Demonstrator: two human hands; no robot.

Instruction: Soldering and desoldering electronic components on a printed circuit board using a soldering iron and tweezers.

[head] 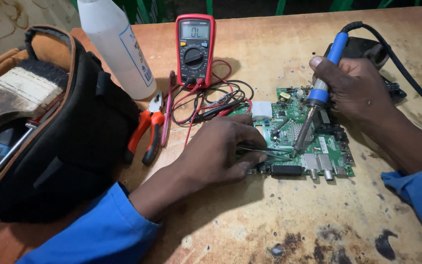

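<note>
At the middle of a scarred wooden worktop (279, 215), my right hand (355, 90) is closed around the blue handle of a soldering iron (318, 98), its metal tip angled down onto a green circuit board (299, 139). My left hand (221, 151) rests at the board's left side, fingers pinched shut on thin tweezers (264, 150) whose points reach in right beside the iron's tip. The board lies flat, silver connectors lining its near edge.

The far side is crowded. A red multimeter (195, 49) stands near the worktop's far edge, and its red and black test leads (216, 100) coil in a tangle between the meter and the board's far left corner, touching the board. Orange-handled pliers (147, 129) lie just left of the leads, with a white plastic bottle (116, 46) upright behind them. A black tool bag (59, 137) fills the worktop's left end, a worn paintbrush (18, 95) lying across its open top. The iron's black cord (406, 73) runs off toward the right edge, passing a dark object behind my right hand that I cannot make out.

Open room lies along the near edge, in front of the board and between my blue sleeves (103, 230), where only stains and burn marks show.
</note>
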